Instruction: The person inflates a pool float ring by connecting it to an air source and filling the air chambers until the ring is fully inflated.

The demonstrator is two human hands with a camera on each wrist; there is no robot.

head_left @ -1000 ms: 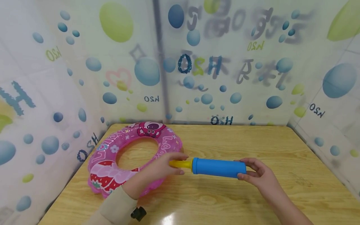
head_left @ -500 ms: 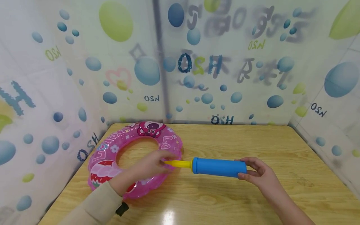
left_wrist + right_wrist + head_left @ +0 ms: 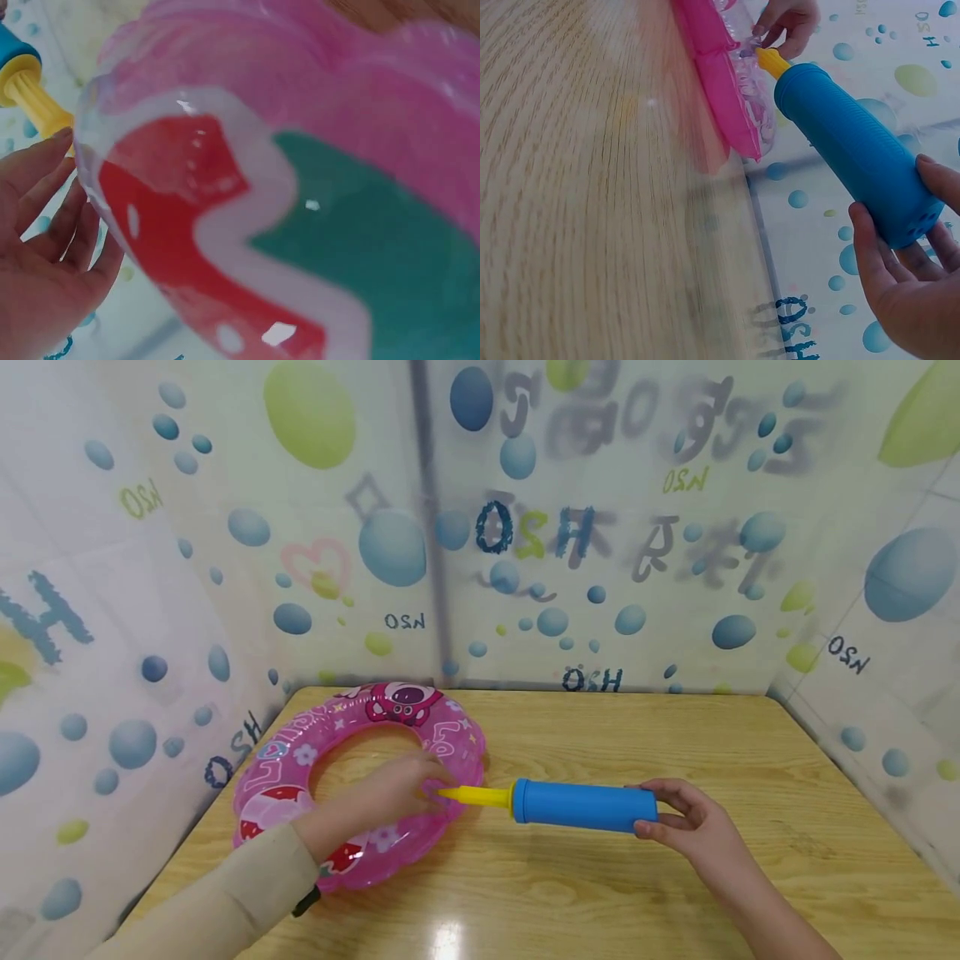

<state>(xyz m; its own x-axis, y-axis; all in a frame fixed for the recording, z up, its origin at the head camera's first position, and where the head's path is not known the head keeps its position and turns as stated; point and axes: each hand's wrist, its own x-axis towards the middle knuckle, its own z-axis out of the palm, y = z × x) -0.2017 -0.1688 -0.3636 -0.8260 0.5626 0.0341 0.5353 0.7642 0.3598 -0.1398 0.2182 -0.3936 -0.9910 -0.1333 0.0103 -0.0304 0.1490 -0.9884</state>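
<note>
In the head view, a pink inflatable swim ring (image 3: 386, 839) with strawberry and bear prints sits at the left of the table. My left hand (image 3: 397, 789) is over its right side, fingertips pinching at the ring's small valve (image 3: 748, 49), largely hidden by the fingers. A blue hand pump (image 3: 577, 804) is held level above the table, its yellow nozzle (image 3: 480, 796) pointing left with the tip right at the left fingertips. My right hand (image 3: 690, 822) grips the pump's blue end between thumb and fingers. In the left wrist view, the ring (image 3: 360, 97) covers the left fingertips.
The wooden table (image 3: 600, 893) lies beneath both hands. Behind it and at both sides stand pale curtains (image 3: 637, 652) printed with blue and green bubbles. A dark wrist strap (image 3: 306, 902) shows below the left sleeve (image 3: 262, 877).
My left hand has left the yellow nozzle and moved left onto the ring's side, uncovering the nozzle. The ring has shifted little. My right hand and the pump have stayed nearly still.
</note>
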